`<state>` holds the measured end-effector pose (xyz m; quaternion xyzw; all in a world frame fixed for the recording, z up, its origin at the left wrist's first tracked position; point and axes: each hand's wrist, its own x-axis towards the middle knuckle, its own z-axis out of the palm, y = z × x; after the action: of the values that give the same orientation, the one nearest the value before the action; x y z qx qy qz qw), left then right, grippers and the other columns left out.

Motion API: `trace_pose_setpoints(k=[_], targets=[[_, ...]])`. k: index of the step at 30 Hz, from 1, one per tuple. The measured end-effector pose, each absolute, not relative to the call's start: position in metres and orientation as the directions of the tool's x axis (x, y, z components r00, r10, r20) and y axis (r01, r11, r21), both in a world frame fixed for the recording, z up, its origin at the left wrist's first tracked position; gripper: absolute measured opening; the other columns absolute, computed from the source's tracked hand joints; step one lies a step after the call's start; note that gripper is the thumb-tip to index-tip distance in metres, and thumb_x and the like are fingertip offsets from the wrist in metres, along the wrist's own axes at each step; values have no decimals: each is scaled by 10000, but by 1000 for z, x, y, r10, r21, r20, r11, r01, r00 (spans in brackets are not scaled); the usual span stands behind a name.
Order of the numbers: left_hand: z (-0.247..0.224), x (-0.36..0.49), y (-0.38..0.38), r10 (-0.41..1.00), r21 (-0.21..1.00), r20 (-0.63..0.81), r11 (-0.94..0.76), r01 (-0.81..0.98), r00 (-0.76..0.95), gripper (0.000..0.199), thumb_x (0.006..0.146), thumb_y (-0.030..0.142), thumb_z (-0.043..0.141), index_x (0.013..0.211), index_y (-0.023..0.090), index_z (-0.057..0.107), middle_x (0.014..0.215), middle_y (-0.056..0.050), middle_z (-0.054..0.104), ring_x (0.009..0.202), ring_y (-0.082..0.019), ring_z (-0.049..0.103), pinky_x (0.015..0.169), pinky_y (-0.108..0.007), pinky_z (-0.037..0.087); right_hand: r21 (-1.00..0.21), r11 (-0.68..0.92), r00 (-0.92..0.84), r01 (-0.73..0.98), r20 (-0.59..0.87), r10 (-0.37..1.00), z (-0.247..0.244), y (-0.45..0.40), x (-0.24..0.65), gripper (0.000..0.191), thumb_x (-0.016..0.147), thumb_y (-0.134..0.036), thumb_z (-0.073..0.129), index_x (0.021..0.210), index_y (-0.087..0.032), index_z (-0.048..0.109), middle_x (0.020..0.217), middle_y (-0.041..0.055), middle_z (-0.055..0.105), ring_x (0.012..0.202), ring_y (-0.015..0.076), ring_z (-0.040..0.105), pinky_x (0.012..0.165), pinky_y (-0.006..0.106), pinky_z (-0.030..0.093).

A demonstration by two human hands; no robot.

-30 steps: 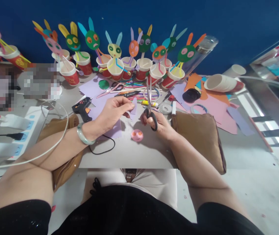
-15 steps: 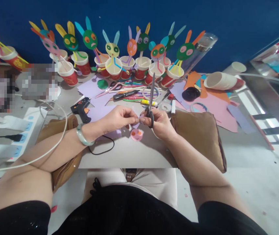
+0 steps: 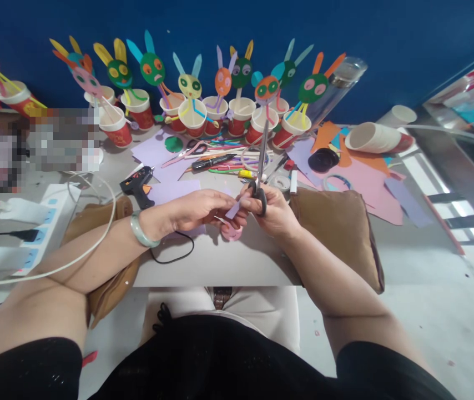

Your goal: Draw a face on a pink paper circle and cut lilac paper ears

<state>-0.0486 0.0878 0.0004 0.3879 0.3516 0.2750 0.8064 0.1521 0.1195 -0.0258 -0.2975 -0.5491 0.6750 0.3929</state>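
Observation:
My right hand grips black-handled scissors, whose blades stand upright and look closed. Between the same hand's thumb and fingers a small strip of purple paper is pinched. My left hand has its fingers bent together at the other side of that strip, with the tips partly hidden behind it. A thin pale edge shows under the left fingers; I cannot make out what it belongs to. Just below both hands, a pink paper disc face lies on the table, partly covered by the fingers.
Red paper cups with paper rabbit figures line the blue wall. A black glue gun lies left, near a power strip. Coloured sticks and a marker lie ahead. A brown cushion sits by my right forearm.
The purple strip has turned and shows more of its face. My left fingers have straightened a little and now partly cover the pink disc. The scissors have shifted slightly right.

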Motion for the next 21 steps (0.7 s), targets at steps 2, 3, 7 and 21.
trace_pose_setpoints(k=[2, 3, 7, 21], targets=[[4, -48, 85, 681, 782, -372, 596, -182, 631, 264, 772, 375, 855, 858, 134, 789, 941, -157, 799, 813, -232, 745, 717, -346, 601, -968, -73, -515, -240, 63, 855, -27, 118, 152, 365, 680, -458, 947, 734, -208, 687, 705, -23, 634, 626, 136, 589, 623, 308, 507], [6, -48, 83, 663, 771, -381, 613, -174, 644, 284, 784, 385, 853, 878, 127, 778, 954, -158, 796, 842, -235, 745, 741, -347, 596, -965, -67, -517, -252, 76, 853, -28, 118, 152, 359, 676, -452, 953, 737, -210, 694, 710, -21, 637, 639, 138, 598, 633, 309, 510], [8, -48, 81, 669, 791, -362, 589, -166, 649, 384, 805, 472, 853, 914, 125, 730, 926, -131, 774, 830, -203, 716, 771, -348, 570, -964, -74, -523, -254, 72, 849, -27, 118, 152, 343, 673, -470, 952, 753, -216, 737, 719, -13, 643, 650, 143, 601, 634, 309, 494], [-4, -52, 97, 976, 993, -108, 115, -26, 187, 249, 712, 344, 839, 713, 141, 693, 675, 2, 662, 630, -96, 575, 618, -244, 481, -988, 62, -161, -138, 84, 983, -27, 130, 152, 368, 713, -542, 862, 694, -217, 690, 628, -22, 559, 580, 103, 439, 552, 279, 348]])
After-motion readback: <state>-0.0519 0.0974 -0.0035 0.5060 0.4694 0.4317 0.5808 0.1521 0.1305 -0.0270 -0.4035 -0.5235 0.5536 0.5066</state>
